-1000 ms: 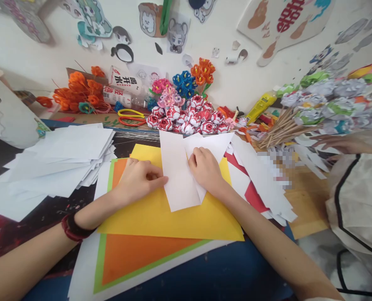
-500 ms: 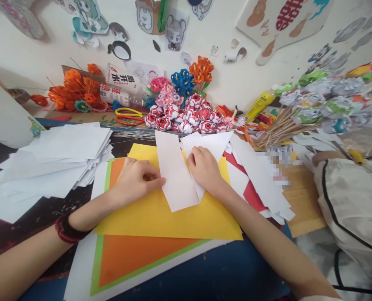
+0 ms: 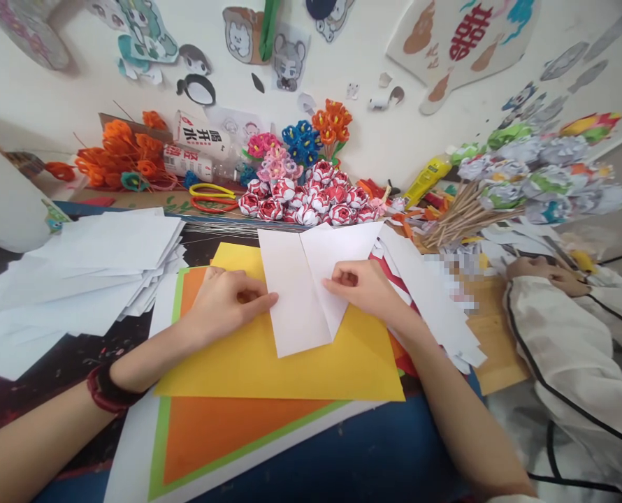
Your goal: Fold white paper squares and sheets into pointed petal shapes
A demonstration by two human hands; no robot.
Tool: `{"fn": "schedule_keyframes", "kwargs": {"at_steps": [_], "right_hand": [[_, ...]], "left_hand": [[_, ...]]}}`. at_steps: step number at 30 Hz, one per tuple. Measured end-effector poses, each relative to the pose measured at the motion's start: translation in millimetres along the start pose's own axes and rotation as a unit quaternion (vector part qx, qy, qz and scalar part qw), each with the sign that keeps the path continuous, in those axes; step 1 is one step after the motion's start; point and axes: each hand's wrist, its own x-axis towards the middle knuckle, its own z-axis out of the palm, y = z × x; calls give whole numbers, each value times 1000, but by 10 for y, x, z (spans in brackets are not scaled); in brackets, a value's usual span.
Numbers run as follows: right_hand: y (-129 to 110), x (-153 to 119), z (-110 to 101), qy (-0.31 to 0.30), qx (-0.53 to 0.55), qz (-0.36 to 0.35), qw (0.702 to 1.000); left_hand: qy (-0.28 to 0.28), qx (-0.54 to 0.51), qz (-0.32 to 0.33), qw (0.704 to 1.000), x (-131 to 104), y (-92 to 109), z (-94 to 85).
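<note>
Clearly a creased white sheet [image 3: 295, 300].

Worktop [image 3: 117, 353]: dark top, blue edging, pale flecks on dark part. L side: messy stack of white paper [image 3: 101, 262], edges fanned. Ctr: pile of lg sheets, white sheet [image 3: 130, 447] at btm, then green sheet [image 3: 156, 447], orange sheet [image 3: 217, 433] & yellow sheet [image 3: 311, 374] on top. R of pile: overlapping white strips [image 3: 437, 307] w/ red paper [image 3: 392, 269] partly under. Far R: tan sheet [image 3: 500, 349]. Thin wires [image 3: 221, 229] run along back, nr red-&-white flowers [image 3: 316, 195]; can't tell if flowers sit on same surface.
</note>
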Motion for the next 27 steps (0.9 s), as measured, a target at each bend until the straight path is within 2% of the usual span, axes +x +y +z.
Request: {"fn": "schedule_keyframes", "kwargs": {"at_steps": [3,5,11,19,27], "right_hand": [[39,-94,-117,-146,43,7,988],[53,-103,-143,-187,37,5,982],[19,-66,-121,-184,-27,-2,983],[-58,-72,-92,-167,-97,21,981],[-88,-81,-67,-151,-116,28,981]], "left_hand": [[3,6,-3,1000,4,-2,8],[7,12,-3,1000,4,2,10],[5,18,3,1000,-2,2,15],[-12,27,-15,999,-4,16,-7],[-31,27,-8,999,-29,43,-30]]}}
